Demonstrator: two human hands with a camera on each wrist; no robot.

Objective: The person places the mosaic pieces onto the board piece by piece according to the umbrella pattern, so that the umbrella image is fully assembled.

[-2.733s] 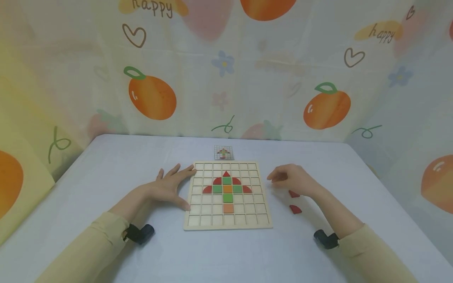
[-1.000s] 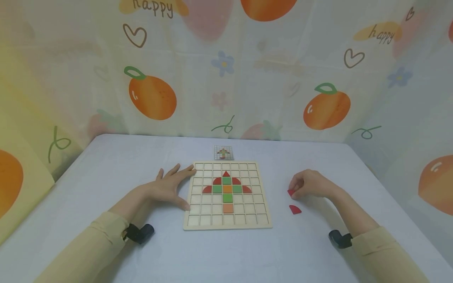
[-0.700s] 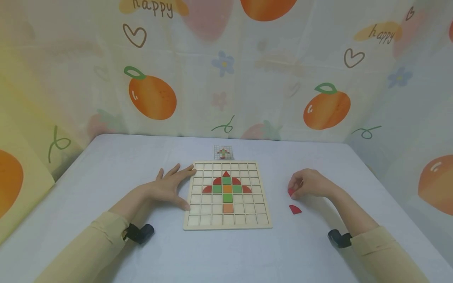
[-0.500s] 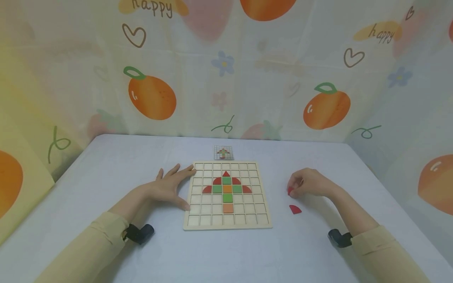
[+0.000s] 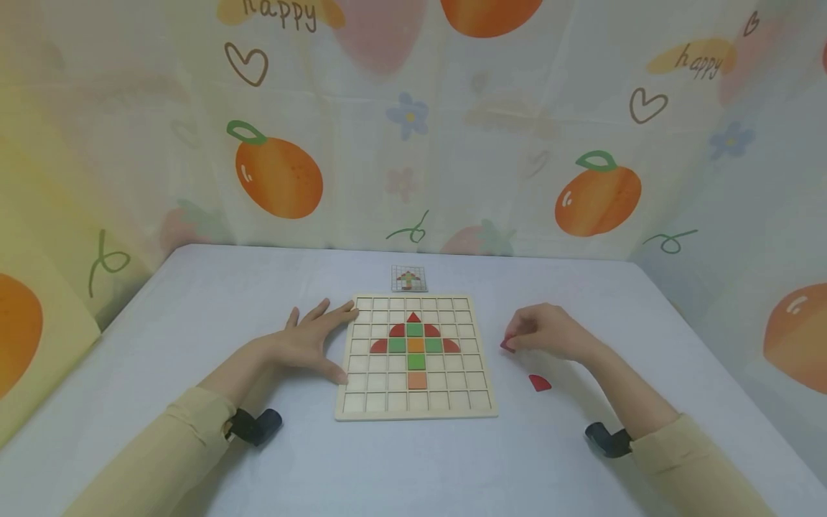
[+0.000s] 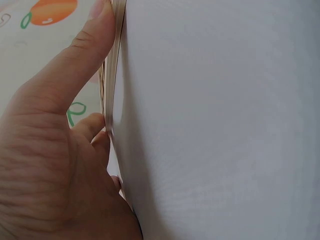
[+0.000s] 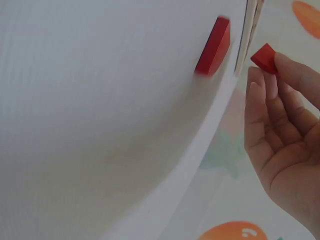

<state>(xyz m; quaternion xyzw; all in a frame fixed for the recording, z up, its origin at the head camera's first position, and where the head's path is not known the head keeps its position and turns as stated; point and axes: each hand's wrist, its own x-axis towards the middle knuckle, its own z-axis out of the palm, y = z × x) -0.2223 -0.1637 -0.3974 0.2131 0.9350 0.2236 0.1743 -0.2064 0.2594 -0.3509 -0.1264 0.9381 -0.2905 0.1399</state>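
Observation:
A pale wooden grid board lies mid-table, bearing red, green and orange tiles that form a tree-like pattern, such as an orange square. My left hand spreads along the board's left side, thumb and fingertips touching its edge; the left wrist view shows the same edge at the thumb. My right hand, to the right of the board, pinches a red quarter-circle tile between thumb and fingers, which partly cover it. Another red quarter-circle tile lies on the table below that hand.
A small pattern card with a similar coloured figure lies behind the board. The white table backs onto a fruit-printed curtain. Each wrist wears a black camera, as on the right.
My right hand has moved to the red tile on the table, pinched it, and carried it left toward the board. My left hand stays at the board's edge.

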